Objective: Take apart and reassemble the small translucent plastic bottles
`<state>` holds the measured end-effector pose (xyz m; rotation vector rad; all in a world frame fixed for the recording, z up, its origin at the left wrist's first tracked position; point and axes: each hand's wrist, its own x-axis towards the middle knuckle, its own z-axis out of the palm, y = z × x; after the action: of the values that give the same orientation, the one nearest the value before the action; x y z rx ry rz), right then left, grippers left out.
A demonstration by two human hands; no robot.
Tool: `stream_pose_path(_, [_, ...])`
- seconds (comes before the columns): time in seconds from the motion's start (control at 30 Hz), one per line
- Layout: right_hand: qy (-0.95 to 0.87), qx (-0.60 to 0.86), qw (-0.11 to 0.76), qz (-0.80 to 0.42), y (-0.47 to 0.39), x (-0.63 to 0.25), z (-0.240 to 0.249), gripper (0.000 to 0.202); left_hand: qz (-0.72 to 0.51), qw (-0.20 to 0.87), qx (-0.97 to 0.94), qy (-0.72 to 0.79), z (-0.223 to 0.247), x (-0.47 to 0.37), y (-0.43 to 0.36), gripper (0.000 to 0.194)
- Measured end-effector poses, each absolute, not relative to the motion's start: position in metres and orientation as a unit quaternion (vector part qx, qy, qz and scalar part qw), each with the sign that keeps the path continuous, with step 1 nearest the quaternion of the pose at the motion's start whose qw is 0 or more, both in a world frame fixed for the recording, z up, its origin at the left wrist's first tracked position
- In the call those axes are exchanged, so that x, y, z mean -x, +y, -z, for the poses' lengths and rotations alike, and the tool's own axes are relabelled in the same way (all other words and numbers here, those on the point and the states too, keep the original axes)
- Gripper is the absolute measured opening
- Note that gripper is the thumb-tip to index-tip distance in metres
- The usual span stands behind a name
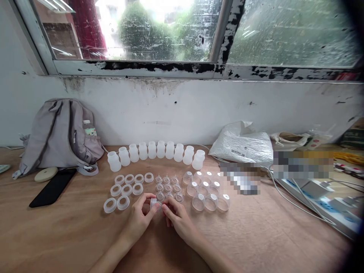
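My left hand is closed on a translucent screw ring, tilted on its side. Close against it, my right hand has its fingers pinched together; whatever may be between them is hidden. Just beyond the fingers lie rows of clear silicone bottle nipples. Several more screw rings lie in rows to the left. Clear dome caps are laid out in rows on the right. Behind everything, white baby bottles without tops stand upright in a curved line.
A grey backpack leans against the wall at left, with a black phone and a round cream object before it. A silver plastic package lies at back right. Cables run to a white power strip. Blurred patches hide some objects.
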<state>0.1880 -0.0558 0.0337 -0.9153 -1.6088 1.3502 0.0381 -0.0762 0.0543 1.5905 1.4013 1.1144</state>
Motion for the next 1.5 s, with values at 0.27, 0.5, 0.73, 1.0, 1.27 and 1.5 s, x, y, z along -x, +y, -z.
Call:
stream_pose_path(0.27, [-0.605, 0.38, 0.427, -0.555, -0.055, -0.189, -0.036, 0.029, -0.482, 0.343, -0.594, 0.546, -0.048, -0.034, -0.073, 0.025])
stream_pose_path(0.5, [-0.571, 0.394, 0.435, -0.574, -0.049, -0.189, -0.032, 0.03, -0.571, 0.252, -0.541, 0.564, -0.06, -0.015, -0.056, 0.023])
stream_pose_path(0.73, [-0.571, 0.387, 0.439, -0.575, -0.048, -0.187, -0.027, 0.031, -0.548, -0.025, -0.497, 0.673, -0.061, 0.067, 0.01, 0.055])
stream_pose_path(1.0, [-0.568, 0.389, 0.444, -0.574, -0.047, -0.187, -0.027, 0.035, -0.381, -0.001, -0.464, 0.8, -0.048, 0.11, 0.06, 0.065])
stream_pose_path(1.27, [-0.562, 0.393, 0.444, -0.577, -0.048, -0.186, -0.028, 0.038, -0.479, 0.02, -0.46, 0.747, -0.072, 0.081, 0.015, 0.051])
stream_pose_path(1.5, [-0.527, 0.445, 0.577, -0.438, -0.058, -0.207, -0.061, 0.024, -0.459, 0.247, -0.674, 0.524, -0.067, -0.014, -0.066, 0.037])
